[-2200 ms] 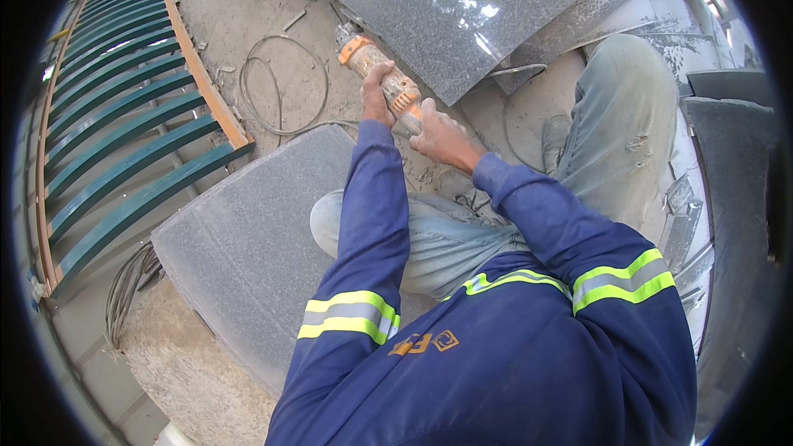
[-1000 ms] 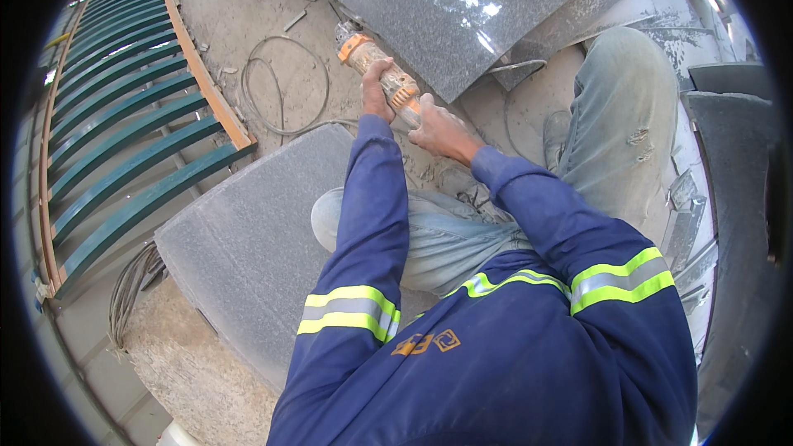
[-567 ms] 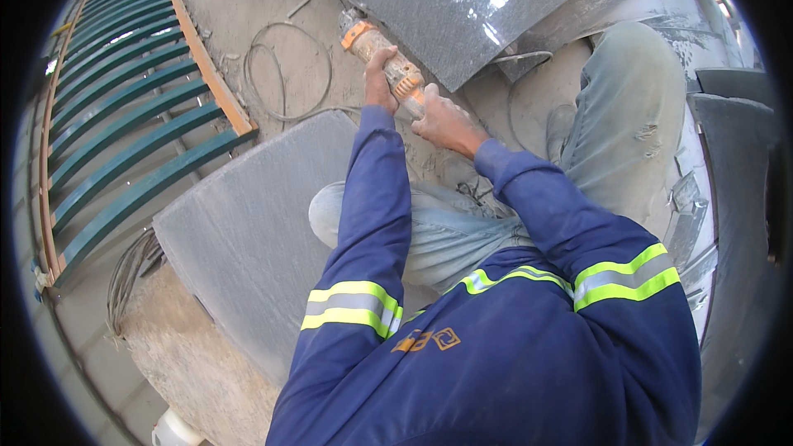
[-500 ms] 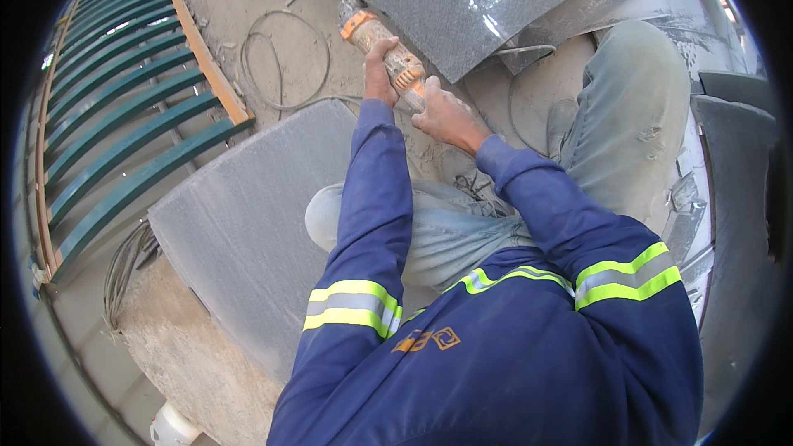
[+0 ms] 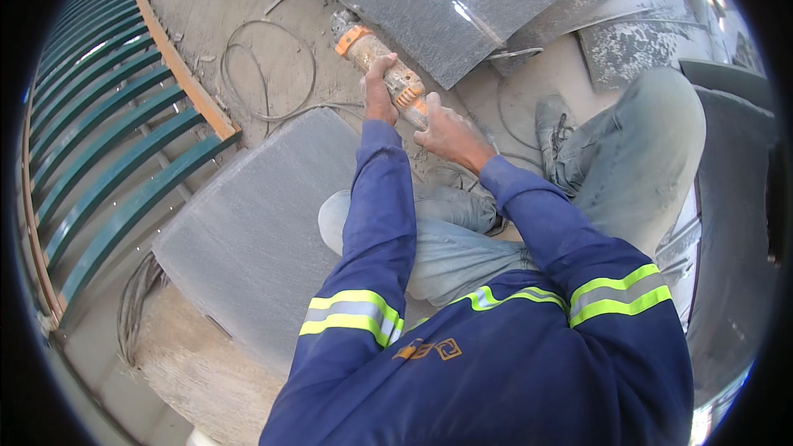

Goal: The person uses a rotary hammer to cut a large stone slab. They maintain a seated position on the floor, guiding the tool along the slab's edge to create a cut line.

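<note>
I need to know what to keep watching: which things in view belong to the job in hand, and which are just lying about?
With the work:
- orange-collared power tool, gripped by the left hand and right hand

Probably lying about, as neither hand touches them:
- looped cable (connection to the tool unclear)
- bundled cable
- green slatted frame
- pale grey slab
- glossy dark slab

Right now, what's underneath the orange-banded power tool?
Dusty ground shows around the power tool, with a dark slab to its right. What lies directly below is covered by the tool, left hand and right hand.
</note>
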The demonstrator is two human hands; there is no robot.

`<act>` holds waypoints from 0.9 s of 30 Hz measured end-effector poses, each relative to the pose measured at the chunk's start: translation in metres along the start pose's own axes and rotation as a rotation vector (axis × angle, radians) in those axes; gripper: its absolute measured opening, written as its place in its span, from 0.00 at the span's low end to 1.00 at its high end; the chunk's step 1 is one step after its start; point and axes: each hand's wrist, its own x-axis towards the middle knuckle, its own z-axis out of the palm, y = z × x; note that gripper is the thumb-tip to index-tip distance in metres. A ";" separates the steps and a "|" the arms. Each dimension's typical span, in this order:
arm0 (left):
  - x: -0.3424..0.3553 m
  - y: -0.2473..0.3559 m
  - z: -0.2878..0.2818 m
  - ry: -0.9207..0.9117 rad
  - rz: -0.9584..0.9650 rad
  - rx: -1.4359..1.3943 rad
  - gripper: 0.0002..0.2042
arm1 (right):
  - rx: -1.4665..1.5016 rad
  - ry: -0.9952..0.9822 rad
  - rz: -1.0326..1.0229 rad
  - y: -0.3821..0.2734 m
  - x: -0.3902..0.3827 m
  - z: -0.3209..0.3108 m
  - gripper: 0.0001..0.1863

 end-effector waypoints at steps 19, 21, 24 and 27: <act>0.023 0.007 -0.011 -0.062 0.010 0.023 0.19 | 0.009 0.040 -0.082 0.011 0.023 0.014 0.25; 0.029 0.008 -0.005 -0.063 0.026 0.020 0.19 | 0.023 0.085 -0.110 0.016 0.031 0.013 0.24; 0.030 0.009 0.000 -0.067 0.032 -0.003 0.18 | 0.027 0.050 -0.089 0.016 0.038 0.014 0.25; 0.031 0.012 0.001 -0.070 0.039 -0.002 0.18 | 0.052 0.015 -0.067 0.014 0.043 0.011 0.26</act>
